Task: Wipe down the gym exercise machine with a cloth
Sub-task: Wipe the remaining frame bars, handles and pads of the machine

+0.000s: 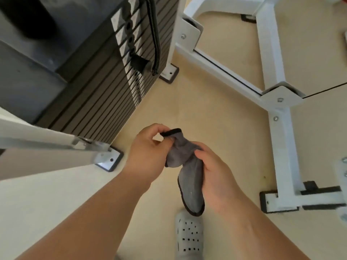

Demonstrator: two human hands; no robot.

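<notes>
The grey cloth point(185, 166) hangs between my hands above the floor point(216, 113). My left hand point(148, 152) pinches its dark top edge; my right hand point(216, 177) is closed around its middle. The weight stack point(105, 77) stands beyond, to the left.

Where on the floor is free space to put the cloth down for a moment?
Bare floor lies open between the weight stack and the white frame, just beyond both hands. It is tighter near the shoe and by the frame's foot pad at right.
</notes>
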